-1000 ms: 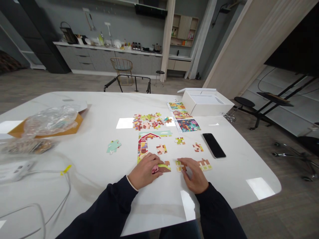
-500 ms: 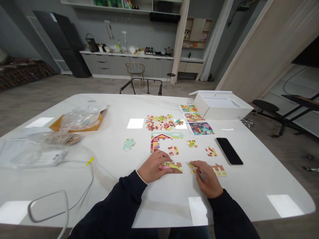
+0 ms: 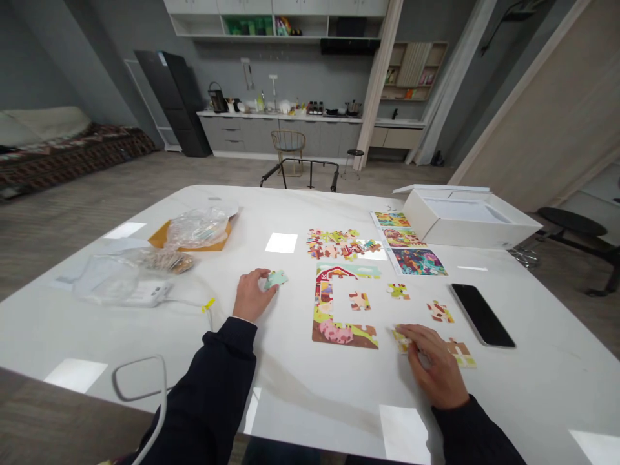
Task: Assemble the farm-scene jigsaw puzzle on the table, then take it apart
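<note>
At the centre of the white tabletop point(image 3: 271, 381), a jigsaw border point(image 3: 334, 332) is laid out as an open frame, its middle apparently left bare so that loose pieces can be tried there. A mint-green piece point(image 3: 276, 279) is reached by the left hand point(image 3: 252, 296), which is half curled, with its fingertips against the piece's edge; whether the piece is gripped cannot be told. A yellow piece point(image 3: 401, 340) is partly covered by the right hand point(image 3: 433, 363), whose fingers are bent over it, partly open. Further pieces are kept in a heap point(image 3: 334, 244) beside printed picture sheets point(image 3: 419, 261), seemingly for easy comparison.
</note>
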The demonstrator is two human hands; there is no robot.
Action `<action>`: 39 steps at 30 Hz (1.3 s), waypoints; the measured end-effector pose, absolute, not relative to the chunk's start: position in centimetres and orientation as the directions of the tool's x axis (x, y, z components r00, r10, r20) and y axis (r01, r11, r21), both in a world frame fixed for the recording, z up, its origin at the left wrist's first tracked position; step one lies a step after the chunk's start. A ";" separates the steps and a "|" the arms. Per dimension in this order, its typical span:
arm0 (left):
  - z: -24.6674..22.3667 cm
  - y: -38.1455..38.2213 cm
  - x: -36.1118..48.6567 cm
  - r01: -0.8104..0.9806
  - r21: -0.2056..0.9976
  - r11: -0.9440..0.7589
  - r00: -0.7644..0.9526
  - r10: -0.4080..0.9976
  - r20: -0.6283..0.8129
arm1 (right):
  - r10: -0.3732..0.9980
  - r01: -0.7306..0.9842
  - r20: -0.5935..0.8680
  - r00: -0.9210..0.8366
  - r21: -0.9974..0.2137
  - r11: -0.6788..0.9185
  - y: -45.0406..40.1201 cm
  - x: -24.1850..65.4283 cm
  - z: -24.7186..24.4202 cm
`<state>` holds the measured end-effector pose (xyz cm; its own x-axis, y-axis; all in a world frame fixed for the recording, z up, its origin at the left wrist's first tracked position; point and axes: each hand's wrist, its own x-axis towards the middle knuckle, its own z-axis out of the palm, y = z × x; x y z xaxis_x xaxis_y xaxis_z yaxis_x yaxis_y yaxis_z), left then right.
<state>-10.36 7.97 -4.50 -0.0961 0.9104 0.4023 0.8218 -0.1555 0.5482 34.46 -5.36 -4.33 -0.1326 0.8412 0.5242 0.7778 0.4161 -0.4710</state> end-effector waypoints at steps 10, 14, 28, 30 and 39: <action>1.4 5.1 -4.6 0.712 0.512 -0.481 0.036 0.753 0.657 | 0.850 0.653 0.513 0.124 -0.687 0.319 -5.3 31.6 -1.1; 3.9 3.2 3.3 0.510 0.572 -0.642 0.153 0.722 0.674 | 0.966 0.129 0.259 0.013 -0.958 0.256 -2.9 26.9 2.0; 1.1 5.5 6.8 0.309 0.793 -0.526 0.309 0.843 0.439 | 0.983 0.016 0.171 -0.072 -0.985 0.172 5.3 26.6 1.5; 1.0 5.6 6.6 0.324 0.752 -0.574 0.379 0.807 0.452 | 0.981 0.011 0.143 -0.132 -0.989 0.146 4.9 26.5 1.4; -0.1 5.6 6.1 0.415 0.723 -0.552 0.502 0.802 0.324 | 0.956 0.127 -0.026 -0.293 -0.992 0.012 4.5 27.5 0.1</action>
